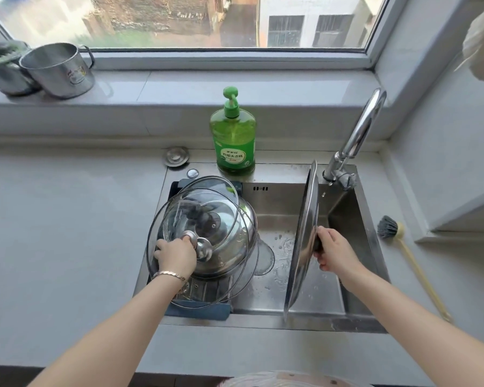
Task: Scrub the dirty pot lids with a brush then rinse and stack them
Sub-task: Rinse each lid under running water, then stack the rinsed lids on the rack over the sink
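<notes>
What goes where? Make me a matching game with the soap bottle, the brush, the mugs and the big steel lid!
Things
1. soap bottle
2. brush
3. mugs
4. steel lid

Places
A. on the windowsill
B. upright in the right hand, over the sink
C. lying on the counter, right of the sink
D. standing on the sink's back rim

Pairs: 1-D, 2-C, 3-A, 4-B
</notes>
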A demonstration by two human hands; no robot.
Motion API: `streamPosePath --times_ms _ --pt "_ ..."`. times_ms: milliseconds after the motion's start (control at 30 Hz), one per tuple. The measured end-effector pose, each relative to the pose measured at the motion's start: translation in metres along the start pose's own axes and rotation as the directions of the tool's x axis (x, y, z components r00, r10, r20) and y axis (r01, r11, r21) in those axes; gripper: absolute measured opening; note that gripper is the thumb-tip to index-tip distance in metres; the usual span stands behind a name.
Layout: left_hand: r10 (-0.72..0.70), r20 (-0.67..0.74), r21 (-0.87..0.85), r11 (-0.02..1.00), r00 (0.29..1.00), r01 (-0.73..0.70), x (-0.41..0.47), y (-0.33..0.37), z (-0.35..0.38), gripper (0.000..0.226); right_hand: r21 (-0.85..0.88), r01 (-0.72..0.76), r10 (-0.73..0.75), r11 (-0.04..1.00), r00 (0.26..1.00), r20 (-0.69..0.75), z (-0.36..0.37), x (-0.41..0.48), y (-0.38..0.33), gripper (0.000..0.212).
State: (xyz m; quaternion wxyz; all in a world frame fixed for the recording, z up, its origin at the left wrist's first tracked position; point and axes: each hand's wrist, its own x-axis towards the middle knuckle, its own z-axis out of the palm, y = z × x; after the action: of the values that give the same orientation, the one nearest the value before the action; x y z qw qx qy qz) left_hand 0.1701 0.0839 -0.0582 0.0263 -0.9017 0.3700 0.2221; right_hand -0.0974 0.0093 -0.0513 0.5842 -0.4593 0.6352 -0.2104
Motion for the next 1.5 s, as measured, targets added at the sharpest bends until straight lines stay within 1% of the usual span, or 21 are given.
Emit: streamPosePath --times_ms 100,167,300,367,433,500,533,600,633,667,700,767,800,867,1000,1133,1267,1333,1433,1500 --pt "0.011 -0.023 -0.056 0.998 1.000 -0.012 0.003 -0.006 0.006 0.048 0.009 -0.011 0.011 1.000 1.000 0.007 -0.006 0.000 -0.001 0.030" --pt "0.025 -0.033 -0.164 0.986 0.999 -0.031 0.006 -0.011 0.003 0.052 0.018 -0.019 0.019 1.000 1.000 -0.001 -0.009 -0.001 -0.003 0.030" --pt "0.039 -0.154 -0.369 0.925 0.987 -0.094 0.003 -0.018 -0.016 0.058 0.029 0.009 -0.010 1.000 1.000 0.021 -0.018 -0.006 -0.012 0.029" --pt "0.033 -0.175 -0.464 0.879 0.984 -0.112 -0.001 -0.017 -0.027 0.063 0.028 0.031 -0.032 0.999 0.999 0.016 -0.024 -0.010 -0.019 0.029" --pt "0.016 -0.168 -0.596 0.795 0.986 -0.115 -0.004 -0.011 -0.037 0.066 0.008 0.034 -0.034 0.999 0.999 0.000 -0.032 -0.019 -0.030 0.031" --pt "0.049 -0.143 -0.687 0.714 0.988 -0.135 -0.014 0.004 -0.049 0.062 -0.019 0.054 -0.054 0.998 0.999 0.008 -0.036 -0.032 -0.049 0.040" --pt "0.075 -0.141 -0.713 0.684 0.987 -0.154 -0.020 0.014 -0.053 0.059 -0.019 0.057 -0.056 0.998 0.998 0.023 -0.034 -0.053 -0.069 0.045" --pt "0.137 -0.151 -0.723 0.660 0.979 -0.204 -0.033 0.034 -0.061 0.058 -0.037 0.124 -0.122 0.992 0.992 0.044 -0.037 -0.073 -0.090 0.058" --pt "0.159 -0.160 -0.719 0.658 0.974 -0.225 -0.038 0.044 -0.063 0.057 -0.058 0.157 -0.153 0.986 0.986 0.066 -0.041 -0.061 -0.084 0.061" --pt "0.175 -0.157 -0.717 0.657 0.972 -0.234 -0.043 0.054 -0.065 0.055 -0.087 0.181 -0.175 0.980 0.982 0.076 -0.046 -0.043 -0.074 0.058" --pt "0.194 -0.143 -0.710 0.663 0.971 -0.237 -0.046 0.064 -0.065 0.051 -0.102 0.211 -0.208 0.972 0.977 0.044 -0.049 -0.033 -0.071 0.049" --pt "0.228 -0.099 -0.711 0.665 0.969 -0.229 -0.051 0.082 -0.061 0.042 -0.223 0.295 -0.293 0.929 0.955 0.045 -0.052 -0.025 -0.070 0.031" --pt "0.225 -0.072 -0.725 0.658 0.972 -0.206 -0.054 0.092 -0.059 0.039 -0.280 0.307 -0.308 0.910 0.951 0.043 -0.055 -0.020 -0.067 0.030" --pt "0.202 -0.012 -0.775 0.616 0.979 -0.136 -0.059 0.109 -0.054 0.035 -0.322 0.285 -0.292 0.903 0.956 0.026 -0.060 -0.012 -0.060 0.033" --pt "0.169 0.099 -0.851 0.525 0.981 -0.004 -0.073 0.128 -0.041 0.035 -0.321 0.222 -0.247 0.921 0.968 -0.038 -0.071 -0.008 -0.047 0.030" --pt "0.144 0.168 -0.863 0.499 0.975 0.075 -0.074 0.131 -0.027 0.028 -0.245 0.198 -0.222 0.949 0.972 -0.074 -0.081 -0.007 -0.039 0.028" --pt "0.087 0.213 -0.882 0.446 0.973 0.153 -0.076 0.130 -0.022 0.023 -0.265 0.130 -0.156 0.956 0.984 -0.081 -0.085 -0.003 -0.028 0.028" --pt "0.067 0.224 -0.882 0.437 0.972 0.174 -0.082 0.130 -0.029 0.020 -0.275 0.117 -0.150 0.954 0.984 -0.101 -0.085 0.000 -0.026 0.030" --pt "0.034 0.180 -0.882 0.448 0.983 0.146 -0.091 0.127 -0.053 0.022 -0.270 0.123 -0.156 0.955 0.982 -0.103 -0.081 0.001 -0.039 0.031" --pt "-0.002 0.116 -0.858 0.504 0.993 0.101 -0.085 0.118 -0.073 0.023 -0.311 0.119 -0.153 0.943 0.985 -0.084 -0.075 0.000 -0.052 0.030"
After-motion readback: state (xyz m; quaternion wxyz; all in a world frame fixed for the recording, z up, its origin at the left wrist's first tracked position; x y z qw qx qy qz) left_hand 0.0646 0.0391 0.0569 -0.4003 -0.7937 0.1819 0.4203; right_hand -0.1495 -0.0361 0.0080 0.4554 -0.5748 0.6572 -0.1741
